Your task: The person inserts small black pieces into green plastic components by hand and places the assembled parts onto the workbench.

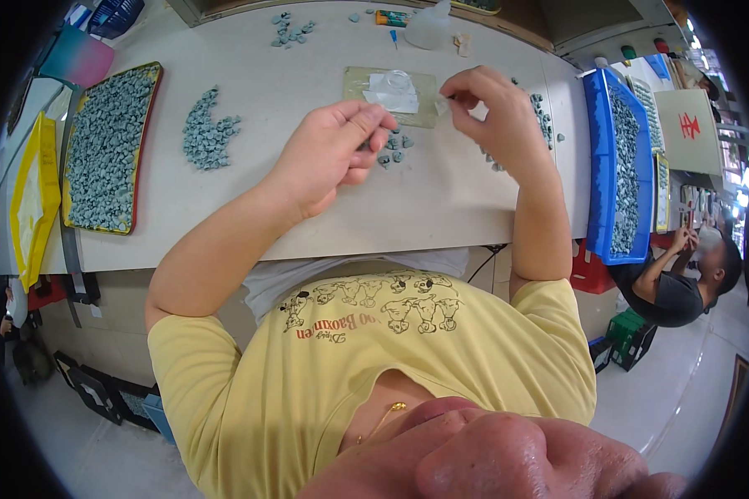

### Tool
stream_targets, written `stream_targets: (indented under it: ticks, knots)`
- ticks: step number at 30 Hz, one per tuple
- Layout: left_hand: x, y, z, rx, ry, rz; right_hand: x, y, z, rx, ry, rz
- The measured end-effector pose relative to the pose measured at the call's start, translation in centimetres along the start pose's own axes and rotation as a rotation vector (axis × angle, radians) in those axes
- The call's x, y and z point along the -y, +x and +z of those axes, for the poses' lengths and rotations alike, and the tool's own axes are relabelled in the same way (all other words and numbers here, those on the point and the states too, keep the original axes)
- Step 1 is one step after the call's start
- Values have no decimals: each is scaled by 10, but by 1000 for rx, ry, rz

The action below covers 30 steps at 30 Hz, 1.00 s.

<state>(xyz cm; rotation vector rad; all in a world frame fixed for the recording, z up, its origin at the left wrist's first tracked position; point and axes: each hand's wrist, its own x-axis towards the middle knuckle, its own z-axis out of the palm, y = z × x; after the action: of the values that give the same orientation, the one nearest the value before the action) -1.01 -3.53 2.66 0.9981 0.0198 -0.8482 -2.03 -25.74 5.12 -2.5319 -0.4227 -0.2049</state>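
My left hand (329, 154) is closed over the middle of the table, thumb pressed to the bent fingers; whatever it holds is hidden. Across from it, my right hand (499, 116) pinches a small translucent whitish piece (443, 106) between thumb and fingertips. Between and beyond the hands lies a flat olive-coloured pad (355, 83). White paper pieces (395, 101) rest on this pad, with a clear round item (398, 81) on top. Just in front of the pad is a small group of grey-green pieces (397, 148), partly covered by my left hand.
A loose pile of grey-green pieces (208, 133) lies on the left. Further left stands a full tray (151, 108); a blue bin (597, 166) of similar pieces stands right. Toward the back are a translucent bottle (429, 29) and blue dispensing tip (394, 36). Another person (682, 274) sits far right.
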Motion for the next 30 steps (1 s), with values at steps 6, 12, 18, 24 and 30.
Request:
stream_targets:
  ticks: [6, 12, 18, 24, 30]
  knots:
    - [-6, -9, -2, 15, 157, -19, 43, -1, 22, -68, 69, -234]
    - [-16, -23, -6, 13, 211, 51, 58, 9, 26, -158, 93, -416]
    - [-30, -35, -13, 87, 161, 29, 73, 10, 29, -197, 164, -269]
    - [-26, -33, -6, 138, 63, -38, 61, 9, 24, -59, 310, -193]
    - [-19, -21, 4, 162, 35, -136, 40, 0, 19, -41, 342, -262]
